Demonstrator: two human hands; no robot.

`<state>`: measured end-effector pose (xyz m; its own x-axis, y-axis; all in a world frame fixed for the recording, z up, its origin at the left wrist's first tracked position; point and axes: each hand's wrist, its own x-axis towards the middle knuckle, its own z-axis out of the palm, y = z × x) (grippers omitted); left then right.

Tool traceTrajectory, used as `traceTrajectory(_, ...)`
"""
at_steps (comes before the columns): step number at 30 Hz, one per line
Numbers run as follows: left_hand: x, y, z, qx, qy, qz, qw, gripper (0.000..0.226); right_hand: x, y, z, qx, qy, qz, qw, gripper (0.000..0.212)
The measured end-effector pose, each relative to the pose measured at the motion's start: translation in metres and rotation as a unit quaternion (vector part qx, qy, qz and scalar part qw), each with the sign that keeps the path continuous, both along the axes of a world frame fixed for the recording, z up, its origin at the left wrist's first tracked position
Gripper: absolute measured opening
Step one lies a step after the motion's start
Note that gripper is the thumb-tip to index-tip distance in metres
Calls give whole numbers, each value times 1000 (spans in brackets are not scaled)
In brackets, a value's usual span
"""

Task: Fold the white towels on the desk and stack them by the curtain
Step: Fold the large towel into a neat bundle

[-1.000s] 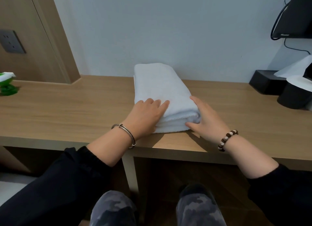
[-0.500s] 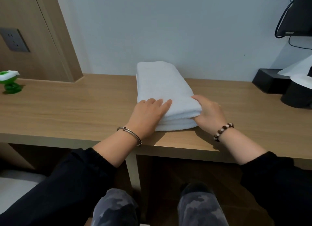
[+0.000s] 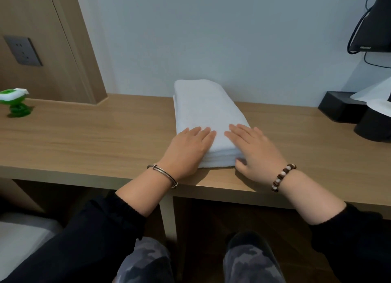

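The counter (image 3: 84,138) runs wide in front of you, and the one folded white towel (image 3: 207,109) lies on it lengthwise. Its far end is against the wall and its layered near end is close to the front edge. No curtain is in view, so the stacking spot is somewhere you can't see from here.

Your left hand (image 3: 188,149) lies flat on the near left corner of the towel, with its heel on the wood. Your right hand (image 3: 256,151) lies flat on the near right corner, thumb against the stacked end. The fingers (image 3: 239,130) of both hands are straight and spread. They press down and hold nothing.

The fold looks finished, so the carry is where it could go wrong. If you lift from the top with flat palms, the lower layers will likely sag and fall open, so get your fingers under the whole bundle first. Dragging it toward you could let the near end tip over the edge.

If you swing right, mind the black box (image 3: 340,109). Your beaded bracelet (image 3: 283,177) or silver bangle (image 3: 163,174) could catch in the terry loops.
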<state>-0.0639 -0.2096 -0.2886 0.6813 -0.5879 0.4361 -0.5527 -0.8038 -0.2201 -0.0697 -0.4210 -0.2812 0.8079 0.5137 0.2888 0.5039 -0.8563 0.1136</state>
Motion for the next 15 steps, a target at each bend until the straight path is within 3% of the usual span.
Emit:
traceTrajectory(3, -5, 28, 0, -208, 142, -28, 967, 71, -1, -2, 4, 11, 28, -29, 999, 66)
traceTrajectory(7, -17, 62, -6, -397, 283, 114, 866, 83, 4, 28, 16, -36, -41, -44, 998, 66)
traceTrajectory(10, -21, 66, -12, -427, 313, 160, 833, 53, 9, 57, 16, -69, -58, 10, 996, 67)
traceTrajectory(13, -24, 61, -13, -424, 313, 162, 834, 24, 16, 65, 15, -75, -50, 42, 995, 70)
traceTrajectory(15, -25, 55, -12, -396, 299, 164, 853, 13, 19, 62, 16, -76, -41, 51, 995, 76)
